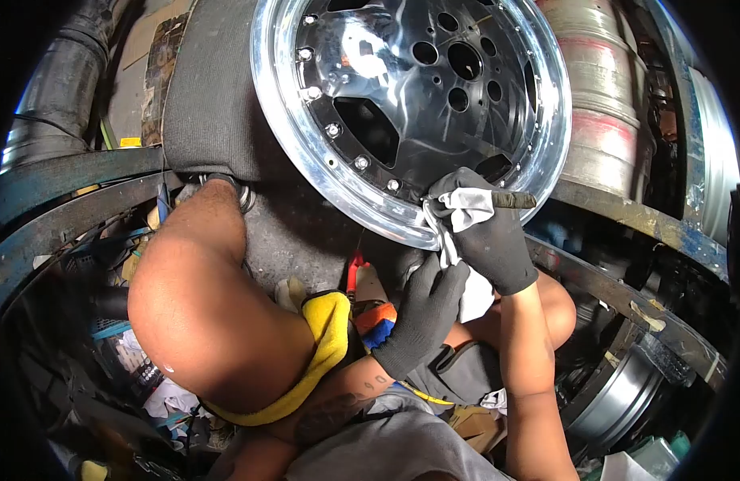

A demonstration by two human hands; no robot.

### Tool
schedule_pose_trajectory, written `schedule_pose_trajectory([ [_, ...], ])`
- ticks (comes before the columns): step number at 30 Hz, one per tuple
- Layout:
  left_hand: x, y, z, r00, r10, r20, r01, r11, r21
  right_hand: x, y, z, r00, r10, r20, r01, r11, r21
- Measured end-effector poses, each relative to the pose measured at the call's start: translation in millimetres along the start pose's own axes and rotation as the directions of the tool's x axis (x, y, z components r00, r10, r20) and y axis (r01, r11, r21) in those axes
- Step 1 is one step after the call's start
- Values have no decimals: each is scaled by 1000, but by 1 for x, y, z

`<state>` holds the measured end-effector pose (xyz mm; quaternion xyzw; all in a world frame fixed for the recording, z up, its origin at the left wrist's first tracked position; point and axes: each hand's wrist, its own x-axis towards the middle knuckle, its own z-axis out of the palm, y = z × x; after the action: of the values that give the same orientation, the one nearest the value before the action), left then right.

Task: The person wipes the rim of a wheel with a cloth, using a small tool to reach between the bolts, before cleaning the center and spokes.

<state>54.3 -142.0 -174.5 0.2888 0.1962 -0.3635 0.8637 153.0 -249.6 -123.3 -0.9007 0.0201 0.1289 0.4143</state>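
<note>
A wheel rim point(362, 60) with a polished silver lip and a glossy black centre is tilted up in front of me. Bolts ring its black face. My right hand point(494, 240), in a dark knit glove, is closed around a dark-handled tool point(514, 200) at the rim's lower edge. White cloth point(476, 301) wraps the tool's other end, so its kind is hidden. Just below, my left hand point(422, 317), gloved too, pinches the hanging part of that cloth.
A grey cloth-covered roll point(210, 88) stands left of the rim, and stacked silver rims point(598, 88) stand right. Metal frame bars point(626, 212) cross both sides. A yellow towel point(330, 329) drapes over my left leg. Red-handled pliers or a similar tool point(355, 271) lie between my legs.
</note>
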Motion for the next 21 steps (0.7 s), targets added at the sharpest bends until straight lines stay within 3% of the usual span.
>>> schedule_pose_trajectory([
  [3,2,-6,-1,999,25,-39,-22,997,78,2,4,0,1000,-17,4,17,1000,-24],
  [9,5,-16,-16,999,-45,-16,45,998,-52,1,20,16,989,-71,-130,30,957,-289],
  [11,2,-4,-6,996,-60,-60,61,998,2,1,21,14,987,-48,-151,4,960,-280],
  [13,0,5,-1,995,-71,-65,73,997,30,5,6,12,992,35,-118,-52,988,-145],
  [14,0,8,-2,996,-76,-51,77,997,31,3,8,18,977,-66,-201,19,973,-231],
  [18,1,2,2,999,-19,31,19,1000,12,8,1,-7,996,-36,80,34,999,31],
  [19,0,1,3,999,0,40,-2,999,47,12,4,-11,985,-137,105,152,975,-161],
  [21,0,4,3,997,49,56,-56,991,122,9,7,-3,995,-98,0,98,990,-97],
])
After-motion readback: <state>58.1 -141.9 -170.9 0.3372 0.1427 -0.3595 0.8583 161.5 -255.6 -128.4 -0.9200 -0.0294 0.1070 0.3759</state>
